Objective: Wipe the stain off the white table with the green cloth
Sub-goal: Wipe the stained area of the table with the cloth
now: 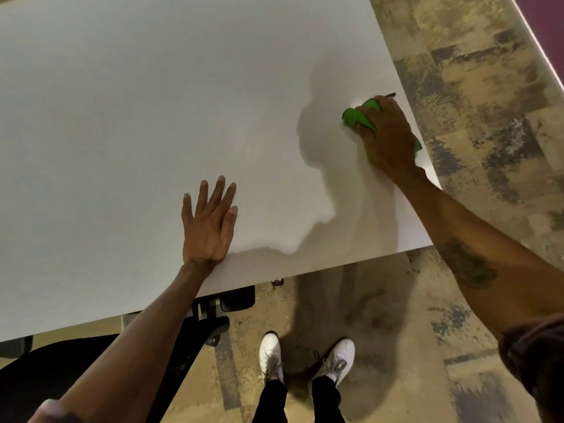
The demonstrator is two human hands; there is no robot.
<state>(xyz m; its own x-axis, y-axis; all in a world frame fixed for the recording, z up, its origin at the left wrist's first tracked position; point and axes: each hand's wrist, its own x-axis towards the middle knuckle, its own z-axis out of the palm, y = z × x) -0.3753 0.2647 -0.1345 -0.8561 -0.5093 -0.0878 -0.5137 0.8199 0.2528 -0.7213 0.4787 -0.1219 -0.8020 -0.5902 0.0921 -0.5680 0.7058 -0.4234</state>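
The white table (152,102) fills the upper left of the head view. My right hand (386,137) is closed over the bunched green cloth (354,116) and presses it on the table close to the right edge. A thin dark mark (390,94) shows on the table just beyond my fingers, at the edge; the rest of any stain is hidden under the hand and cloth. My left hand (210,221) lies flat on the table near the front edge, fingers spread, holding nothing.
A black office chair (210,319) sits under the table's front edge at the lower left. My feet in white shoes (271,352) stand on patterned carpet (473,117) in front of the table. A wall base (537,41) runs along the top right.
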